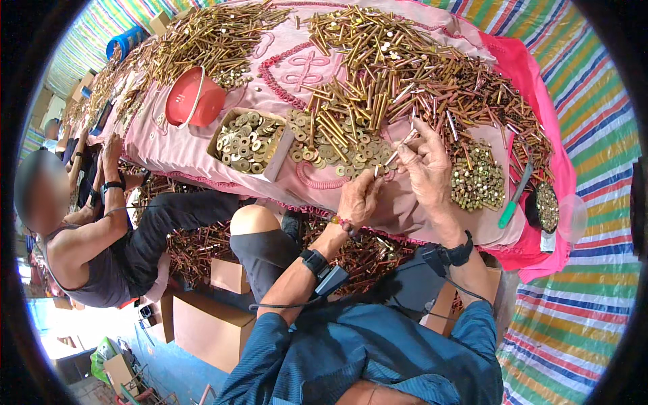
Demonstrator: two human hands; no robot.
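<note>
My right hand (425, 169) grips a long brass-coloured bolt (398, 150) by its shank, above the pink cloth (202, 145) covering the table. My left hand (358, 197) is closed just below it, with fingertips pinched at the bolt's lower end; whether it holds a small part I cannot tell. Flat washers (341, 152) lie loose right beside both hands. A heap of bolts (398, 67) spreads behind them, and a pile of nuts (478, 181) sits to the right of my right hand.
A cardboard box of washers (248, 140) and a red plastic bowl (194, 98) stand to the left. A green-handled tool (514, 199) lies at right. Another person (88, 250) sits at my left, hands at the table. Cardboard boxes (209, 327) stand on the floor below.
</note>
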